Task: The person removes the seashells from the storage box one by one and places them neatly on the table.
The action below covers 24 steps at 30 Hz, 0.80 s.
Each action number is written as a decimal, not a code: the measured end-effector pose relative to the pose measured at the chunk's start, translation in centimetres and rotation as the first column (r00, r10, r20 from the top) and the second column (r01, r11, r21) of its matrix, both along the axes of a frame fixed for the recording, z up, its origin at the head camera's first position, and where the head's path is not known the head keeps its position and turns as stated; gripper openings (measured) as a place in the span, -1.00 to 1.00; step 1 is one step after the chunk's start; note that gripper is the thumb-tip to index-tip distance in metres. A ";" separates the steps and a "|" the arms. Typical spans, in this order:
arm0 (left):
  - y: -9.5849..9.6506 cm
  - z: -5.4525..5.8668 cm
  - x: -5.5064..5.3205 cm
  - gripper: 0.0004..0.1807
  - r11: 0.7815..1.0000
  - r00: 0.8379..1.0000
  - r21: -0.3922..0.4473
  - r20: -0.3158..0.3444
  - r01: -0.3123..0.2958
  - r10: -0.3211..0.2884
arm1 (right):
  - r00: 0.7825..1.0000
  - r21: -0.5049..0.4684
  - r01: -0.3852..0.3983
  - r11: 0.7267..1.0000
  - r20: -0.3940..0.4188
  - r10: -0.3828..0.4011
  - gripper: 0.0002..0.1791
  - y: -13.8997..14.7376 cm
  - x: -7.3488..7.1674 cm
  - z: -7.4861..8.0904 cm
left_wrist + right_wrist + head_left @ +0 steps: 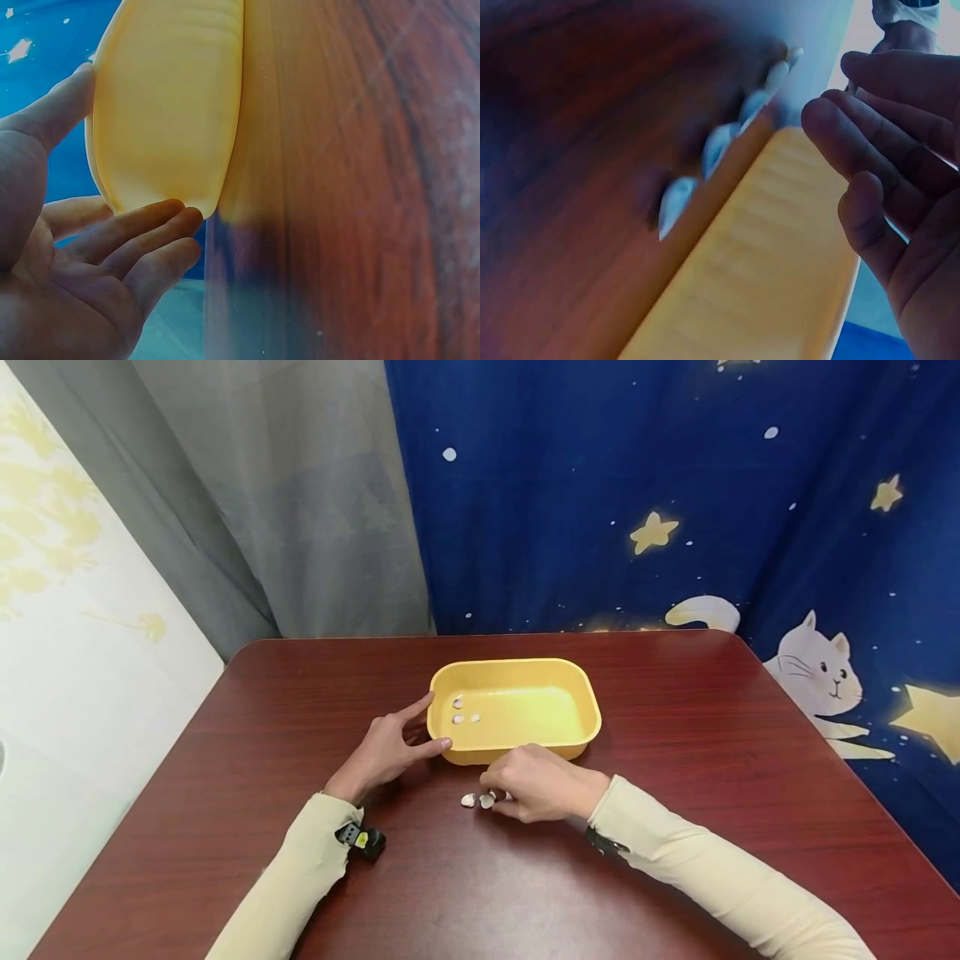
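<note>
A yellow plastic tub (517, 752) stands on the table, with three small pale seashells (458, 719) lying inside at its left end. My left hand (386, 745) spans the tub's left end, thumb at the near corner and index finger at the left rim. The left wrist view shows its other fingers (161, 259) loosely extended against the outer wall. In front of the tub, my right hand (536, 783) is low over a row of shells (468, 800), partly covering them. In the right wrist view its fingers (840, 131) are loosely bent and apart, with nothing visible between them.
The dark red-brown wooden table (675, 860) has rounded far corners. Behind it hang a grey curtain (300, 485) and a blue curtain (562, 510) with stars and a cat. A white panel (75, 652) with yellow flowers borders the left side.
</note>
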<state>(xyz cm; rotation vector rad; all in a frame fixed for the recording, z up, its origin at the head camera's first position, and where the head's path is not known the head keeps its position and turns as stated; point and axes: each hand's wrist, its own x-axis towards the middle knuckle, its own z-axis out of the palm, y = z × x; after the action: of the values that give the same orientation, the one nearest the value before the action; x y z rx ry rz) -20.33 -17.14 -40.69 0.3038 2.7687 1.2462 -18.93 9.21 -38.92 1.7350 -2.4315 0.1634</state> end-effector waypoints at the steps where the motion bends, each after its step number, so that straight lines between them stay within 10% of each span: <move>1: 0.0 0.0 0.0 0.05 1.000 1.000 0.001 0.000 0.000 0.000 | 1.000 0.009 -0.002 1.000 -0.006 0.002 -0.86 -0.1 0.1 -0.1; 24: 0.0 -0.2 -0.1 0.04 1.000 1.000 0.014 0.000 -0.002 0.002 | 0.997 0.130 0.074 0.989 -0.011 -0.074 -0.81 -2.7 1.0 -1.5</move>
<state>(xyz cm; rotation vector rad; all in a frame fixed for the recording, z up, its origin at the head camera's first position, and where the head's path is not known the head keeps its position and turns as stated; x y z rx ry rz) -20.44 -17.17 -40.92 0.3026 2.7616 1.2669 -17.97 6.47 -40.39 1.6887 -2.5498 -0.0094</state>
